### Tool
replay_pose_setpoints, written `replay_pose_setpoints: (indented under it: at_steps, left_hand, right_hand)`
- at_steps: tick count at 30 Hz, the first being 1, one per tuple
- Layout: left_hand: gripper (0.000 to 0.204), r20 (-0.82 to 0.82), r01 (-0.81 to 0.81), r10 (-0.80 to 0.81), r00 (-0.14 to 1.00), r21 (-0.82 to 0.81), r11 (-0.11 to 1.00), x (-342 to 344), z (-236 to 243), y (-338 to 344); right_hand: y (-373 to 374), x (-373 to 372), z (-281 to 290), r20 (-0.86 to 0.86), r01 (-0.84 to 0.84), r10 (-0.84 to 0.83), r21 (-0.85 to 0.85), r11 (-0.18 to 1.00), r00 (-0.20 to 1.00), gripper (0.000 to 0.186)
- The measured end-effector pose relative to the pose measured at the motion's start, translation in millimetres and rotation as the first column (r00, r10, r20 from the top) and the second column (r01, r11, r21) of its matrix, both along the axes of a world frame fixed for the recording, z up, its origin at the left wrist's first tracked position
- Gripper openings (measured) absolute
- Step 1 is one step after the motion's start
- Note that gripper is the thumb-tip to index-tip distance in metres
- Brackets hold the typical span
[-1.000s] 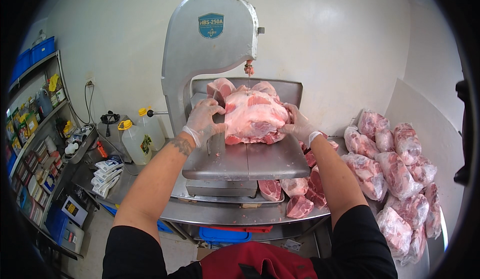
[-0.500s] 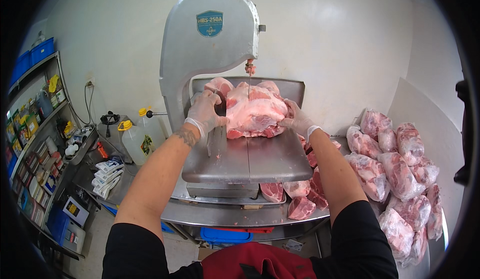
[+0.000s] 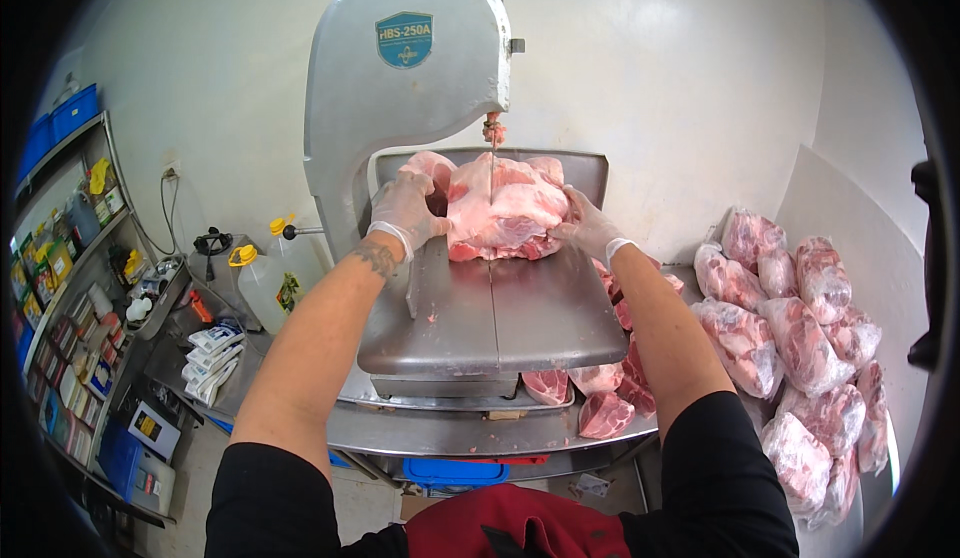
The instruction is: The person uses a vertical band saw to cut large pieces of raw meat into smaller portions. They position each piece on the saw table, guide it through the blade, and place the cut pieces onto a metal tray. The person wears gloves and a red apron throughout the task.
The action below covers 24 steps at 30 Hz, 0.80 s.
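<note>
Centrally sits one large meat chunk (image 3: 515, 220), underside hidden, gripped between gloved left hand (image 3: 405, 213) and right hand (image 3: 590, 231), saw blade (image 3: 492, 166) unseen lower down.

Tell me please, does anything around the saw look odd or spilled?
Yes: a pink clump, apparently meat scraps, clings beneath the saw's head, around the blade. It looks odd stuck there, above the large meat piece.

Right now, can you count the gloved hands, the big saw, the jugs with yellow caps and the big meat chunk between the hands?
Gloved hands: 2 (left hand, right hand)
Big saw: 1
Yellow-capped jugs: 2 (front jug, back jug)
Big meat chunk: 1
Total: 6
</note>
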<state>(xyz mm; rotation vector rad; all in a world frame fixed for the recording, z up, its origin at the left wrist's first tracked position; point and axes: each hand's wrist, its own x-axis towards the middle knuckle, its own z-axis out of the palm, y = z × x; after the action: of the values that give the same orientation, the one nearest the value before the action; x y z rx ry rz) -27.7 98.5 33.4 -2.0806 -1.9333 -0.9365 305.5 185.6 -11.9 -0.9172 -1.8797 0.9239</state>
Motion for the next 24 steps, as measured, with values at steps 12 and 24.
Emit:
replay_pose_setpoints:
  at_steps: [12, 24]
  left_hand:
    - [0.055, -0.038, -0.169, 0.168, 0.985, -0.043, 0.985, 5.8, 1.5, 7.3]
    - [0.039, 0.087, 0.183, -0.2, 0.976, 0.169, 0.968, -80.7, -81.5, -204.5]
  right_hand:
    - [8.5, -6.7, 9.3, -0.017, -0.034, 0.034, -0.02, 0.999, 0.999, 0.086]
    - [55.9, -5.6, 66.8, 0.105, 0.117, -0.119, 0.023, 0.993, 0.987, 0.069]
